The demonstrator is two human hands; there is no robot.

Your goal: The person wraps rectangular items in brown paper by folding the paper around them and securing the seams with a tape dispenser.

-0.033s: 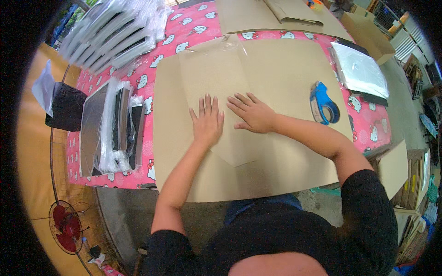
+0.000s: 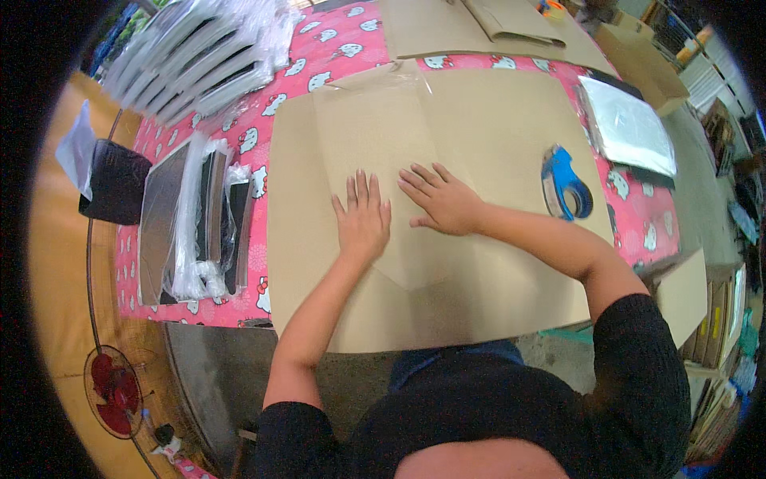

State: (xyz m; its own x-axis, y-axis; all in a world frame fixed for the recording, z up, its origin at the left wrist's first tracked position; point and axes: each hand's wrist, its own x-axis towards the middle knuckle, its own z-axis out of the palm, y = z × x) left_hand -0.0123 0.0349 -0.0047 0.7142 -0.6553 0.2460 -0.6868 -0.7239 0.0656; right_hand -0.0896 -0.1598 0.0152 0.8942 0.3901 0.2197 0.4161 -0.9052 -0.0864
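Bench [image 2: 239,311] under a pink patterned cloth [image 2: 319,56], carrying a flattened cardboard sheet [image 2: 495,128] that is lying at centre. Left hand [image 2: 363,219] and right hand [image 2: 443,199] are pressing flat on the cardboard's folded flap [image 2: 383,136], fingers spread open, gripping nothing. At 3 o'clock, a blue tape dispenser [image 2: 565,184] is resting on the sheet. At 9 o'clock, plastic-wrapped dark panels [image 2: 199,215] are lying on the cloth. At 11 o'clock, wrapped grey items [image 2: 199,60] are stacked.

The head view looks steeply down, close over the table [image 2: 319,48].
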